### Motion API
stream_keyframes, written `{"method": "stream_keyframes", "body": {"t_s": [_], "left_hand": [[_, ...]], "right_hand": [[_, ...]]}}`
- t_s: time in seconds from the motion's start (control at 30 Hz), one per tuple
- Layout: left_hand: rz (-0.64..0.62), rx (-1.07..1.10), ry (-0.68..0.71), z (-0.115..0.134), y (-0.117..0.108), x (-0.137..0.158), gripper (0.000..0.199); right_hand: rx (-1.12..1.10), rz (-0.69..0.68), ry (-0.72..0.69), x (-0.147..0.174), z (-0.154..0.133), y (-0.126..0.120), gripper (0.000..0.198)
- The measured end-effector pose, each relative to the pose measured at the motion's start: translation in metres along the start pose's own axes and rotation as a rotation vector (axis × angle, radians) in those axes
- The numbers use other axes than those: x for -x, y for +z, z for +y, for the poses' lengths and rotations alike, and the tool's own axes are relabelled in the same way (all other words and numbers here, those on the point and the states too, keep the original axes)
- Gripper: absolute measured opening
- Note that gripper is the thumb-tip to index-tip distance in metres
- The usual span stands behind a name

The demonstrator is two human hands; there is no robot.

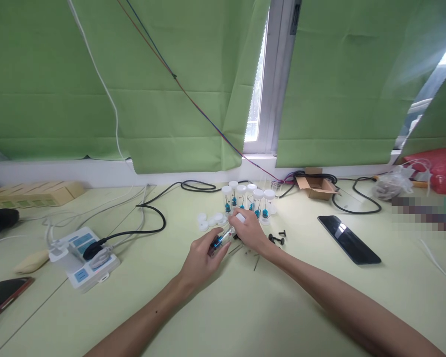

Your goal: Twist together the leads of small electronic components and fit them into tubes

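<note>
My left hand (202, 253) is closed around a small clear vial (226, 235) with a blue part inside, held tilted above the table. At the vial's upper end, the fingers of my right hand (250, 231) are closed on its white cap (240, 218). Just behind stand several upright clear vials (258, 204) with white caps and blue pieces on thin stems. White loose caps (203, 222) lie to the left of them. Near my right wrist are black screw-like pieces (276, 240) and a thin metal rod (256, 263).
A black phone (348, 239) lies to the right, and a small open cardboard box (317, 188) sits at the back. On the left, a white power strip (83, 258) has plugs and cables (152, 231) running across the table. Green blinds (186, 119) hang behind.
</note>
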State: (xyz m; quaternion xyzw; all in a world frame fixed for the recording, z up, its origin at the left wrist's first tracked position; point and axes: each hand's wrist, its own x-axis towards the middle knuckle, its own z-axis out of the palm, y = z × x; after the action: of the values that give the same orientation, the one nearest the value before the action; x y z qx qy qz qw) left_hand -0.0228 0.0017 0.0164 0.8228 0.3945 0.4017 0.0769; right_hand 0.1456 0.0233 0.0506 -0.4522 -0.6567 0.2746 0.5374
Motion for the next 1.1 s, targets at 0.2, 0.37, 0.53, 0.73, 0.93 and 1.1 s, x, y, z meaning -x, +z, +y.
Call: {"method": "stream_keyframes", "body": {"t_s": [0.2,0.37,0.53,0.73,0.93,1.1], "left_hand": [[-0.013,0.006,-0.009,0.000,0.000,-0.001,0.023],[-0.022,0.001,-0.007,0.000,0.000,-0.001,0.023],[-0.019,0.000,-0.010,-0.001,0.000,0.000,0.023],[0.000,0.049,-0.057,0.001,-0.002,-0.003,0.024],[-0.012,0.188,-0.136,0.008,-0.005,-0.008,0.023],[-0.036,0.288,-0.190,0.011,-0.006,-0.010,0.025]], "right_hand": [[0.039,0.002,-0.011,-0.001,0.001,0.000,0.020],[0.046,-0.008,-0.012,-0.001,0.002,-0.001,0.020],[0.043,0.022,-0.011,0.000,0.004,0.001,0.022],[0.034,-0.026,0.007,0.002,-0.004,-0.001,0.025],[0.065,-0.163,0.011,-0.001,-0.009,-0.012,0.020],[0.117,-0.172,-0.082,-0.005,-0.013,-0.018,0.021]]}}
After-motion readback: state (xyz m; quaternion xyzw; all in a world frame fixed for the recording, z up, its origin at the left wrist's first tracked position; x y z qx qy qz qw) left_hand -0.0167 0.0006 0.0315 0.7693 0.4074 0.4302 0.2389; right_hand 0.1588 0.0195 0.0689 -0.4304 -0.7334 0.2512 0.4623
